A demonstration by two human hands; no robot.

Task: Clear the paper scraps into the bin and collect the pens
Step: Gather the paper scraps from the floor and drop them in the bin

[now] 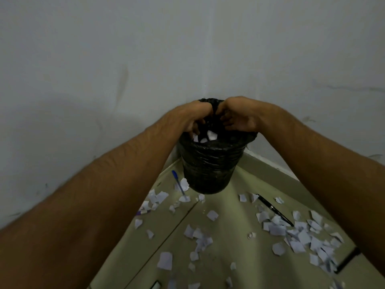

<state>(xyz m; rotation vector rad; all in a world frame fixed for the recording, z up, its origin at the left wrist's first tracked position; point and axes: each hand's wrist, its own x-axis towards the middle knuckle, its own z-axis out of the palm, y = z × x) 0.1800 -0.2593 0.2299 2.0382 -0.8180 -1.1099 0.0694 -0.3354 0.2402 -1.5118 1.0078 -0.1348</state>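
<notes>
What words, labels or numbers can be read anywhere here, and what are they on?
No text can be read in this picture.
Paper scraps: too blurred to tell whether anything is written on them.
Blue pen: no readable brand.
Black pen: no readable brand.
Bin: no label showing.

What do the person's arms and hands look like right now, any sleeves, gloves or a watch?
Both forearms are bare as far as the frame shows, with no sleeve edge in view. The left hand and right hand wear no gloves, and neither wrist carries a watch or band. The light is dim, so rings cannot be ruled out.
</notes>
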